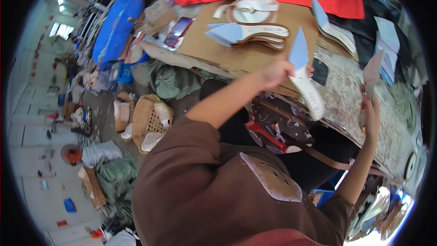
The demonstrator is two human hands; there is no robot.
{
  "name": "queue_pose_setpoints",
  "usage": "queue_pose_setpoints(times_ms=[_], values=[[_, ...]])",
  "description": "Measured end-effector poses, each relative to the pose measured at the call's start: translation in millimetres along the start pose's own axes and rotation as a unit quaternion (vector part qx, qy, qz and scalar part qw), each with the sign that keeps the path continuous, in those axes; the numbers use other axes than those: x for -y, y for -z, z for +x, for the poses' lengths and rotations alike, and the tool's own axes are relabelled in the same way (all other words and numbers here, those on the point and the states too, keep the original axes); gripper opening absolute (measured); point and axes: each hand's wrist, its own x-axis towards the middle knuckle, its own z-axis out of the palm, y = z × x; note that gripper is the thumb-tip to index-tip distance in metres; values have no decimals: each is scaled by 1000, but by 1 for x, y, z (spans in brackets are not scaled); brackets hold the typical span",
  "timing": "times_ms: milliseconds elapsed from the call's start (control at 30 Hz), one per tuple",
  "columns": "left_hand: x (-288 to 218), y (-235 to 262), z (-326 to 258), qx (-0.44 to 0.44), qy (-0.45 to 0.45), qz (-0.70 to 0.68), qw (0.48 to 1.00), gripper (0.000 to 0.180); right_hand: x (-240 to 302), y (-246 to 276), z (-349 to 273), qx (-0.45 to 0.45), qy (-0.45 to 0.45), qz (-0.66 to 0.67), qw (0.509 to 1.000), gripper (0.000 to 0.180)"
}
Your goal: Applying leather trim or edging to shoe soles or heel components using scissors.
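While the left hand [275,70] pinches one insole [306,79] above the bench [255,50], the right hand [371,111] closes its grip on a second piece [372,70].
The insole is white with a pale blue pointed toe. A wicker basket [144,118] on the floor holds two or three white pieces. A few more insoles [248,33] lie on the bench.

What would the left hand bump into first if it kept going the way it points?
Probably the stack of shoe insoles on the cardboard sheet. The left hand, holding an insole, points up towards them, though depth is hard to judge.
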Motion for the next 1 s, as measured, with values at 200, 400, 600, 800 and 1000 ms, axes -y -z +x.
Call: queue_pose_setpoints(times_ms=[200, 400, 600, 800, 1000], values=[[99, -21, 40, -190, -221, 149, 945, 65, 13, -76, 108, 55, 214, -381, 898, 38], [45, -27, 20, -280, -435, 504, 691, 78, 27, -37, 4, -56, 302, -395, 866, 32], [91, -53, -44, 238, -239, 617, 711, 28, -11, 12, -131, -43, 140, -328, 933, 9], [245, -61, -10, 206, -216, 693, 657, 51, -69, 20, -175, 0, 128, -444, 887, 45], [240, -67, -34, 290, 8, 612, 736, 33, -74, 30, -205, 84, 140, -533, 830, 49]])
